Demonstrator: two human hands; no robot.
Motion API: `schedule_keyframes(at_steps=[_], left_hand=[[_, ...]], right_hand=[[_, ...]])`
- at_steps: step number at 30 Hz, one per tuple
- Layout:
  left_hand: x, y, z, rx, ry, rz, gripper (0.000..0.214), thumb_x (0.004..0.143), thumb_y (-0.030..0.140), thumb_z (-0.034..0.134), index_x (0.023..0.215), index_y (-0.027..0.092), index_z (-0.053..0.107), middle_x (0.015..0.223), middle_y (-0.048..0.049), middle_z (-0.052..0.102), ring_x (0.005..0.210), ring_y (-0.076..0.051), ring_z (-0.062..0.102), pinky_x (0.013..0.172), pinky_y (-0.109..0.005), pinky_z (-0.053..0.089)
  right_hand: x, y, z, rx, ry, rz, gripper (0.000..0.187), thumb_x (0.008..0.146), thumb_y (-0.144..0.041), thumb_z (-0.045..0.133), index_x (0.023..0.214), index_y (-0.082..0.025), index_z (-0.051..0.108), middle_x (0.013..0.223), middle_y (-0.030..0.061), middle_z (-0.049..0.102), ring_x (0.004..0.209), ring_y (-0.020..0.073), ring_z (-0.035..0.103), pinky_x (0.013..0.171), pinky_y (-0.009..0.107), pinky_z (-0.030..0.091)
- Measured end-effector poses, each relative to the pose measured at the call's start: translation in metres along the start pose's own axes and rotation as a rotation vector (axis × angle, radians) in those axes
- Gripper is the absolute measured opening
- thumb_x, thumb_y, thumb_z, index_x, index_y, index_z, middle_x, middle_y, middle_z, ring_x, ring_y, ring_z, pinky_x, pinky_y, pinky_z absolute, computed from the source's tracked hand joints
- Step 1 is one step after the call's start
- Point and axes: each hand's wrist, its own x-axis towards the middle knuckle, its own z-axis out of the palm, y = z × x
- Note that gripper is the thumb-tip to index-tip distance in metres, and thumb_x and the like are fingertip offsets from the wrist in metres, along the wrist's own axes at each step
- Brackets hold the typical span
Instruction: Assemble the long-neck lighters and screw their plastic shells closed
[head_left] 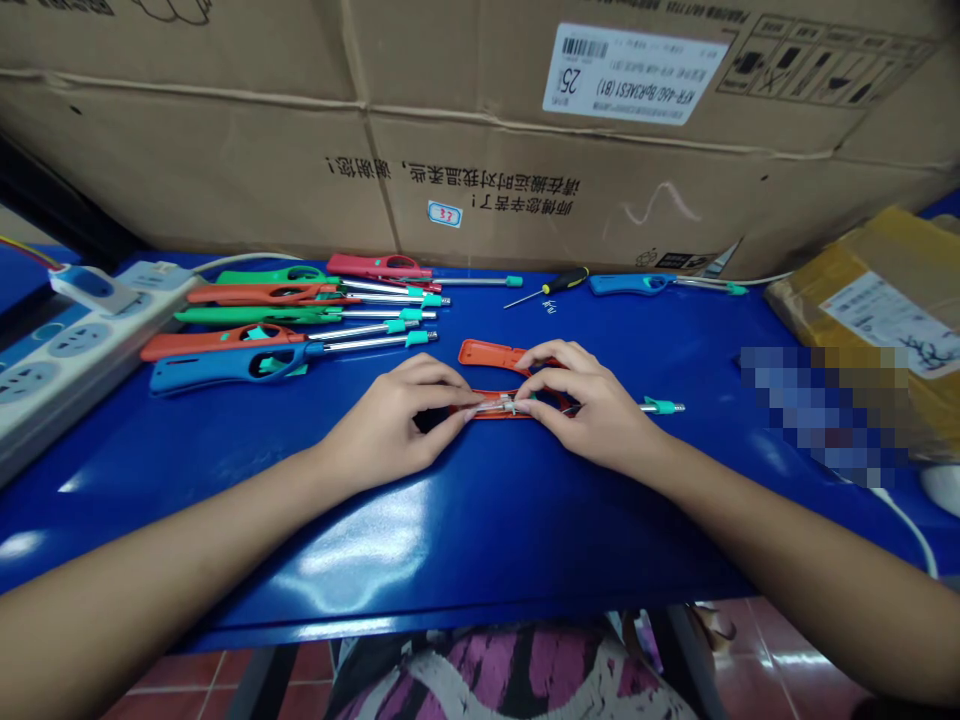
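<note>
My left hand (pixel 405 415) is closed, with thumb and forefinger pinching the left end of a clear inner part (pixel 493 405) of a long-necked lighter. That part lies along an opened orange handle shell (pixel 504 416) on the table. My right hand (pixel 596 400) is closed too, its thumb and forefinger on the right end of the same part, hiding some of the shell. Just beyond it is the loose other half of the orange shell (pixel 484 352), partly under my right fingers. The metal tube with a green tip (pixel 660 407) sticks out to the right of my right hand.
Several assembled lighters (pixel 225 370) lie at the left. Behind are a screwdriver (pixel 551 287), small screws (pixel 550 307) and a blue lighter (pixel 634 285). A power strip (pixel 97 340) stands left, a taped package (pixel 877 310) right, a large carton (pixel 285 130) at the back.
</note>
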Motion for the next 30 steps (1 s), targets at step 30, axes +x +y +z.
schedule_keyframes(at_steps=[30], left_hand=[[-0.001, 0.0015, -0.0066, 0.061, -0.019, -0.027, 0.016, 0.093, 0.021, 0.064, 0.098, 0.015, 0.078, 0.102, -0.0076, 0.074, 0.092, -0.017, 0.071, 0.086, -0.029, 0.058]], right_hand=[[-0.0009, 0.0029, 0.0088, 0.016, 0.052, -0.011, 0.004, 0.089, -0.018, 0.071, 0.086, -0.022, 0.072, 0.111, 0.0079, 0.067, 0.105, 0.0235, 0.062, 0.094, 0.045, 0.044]])
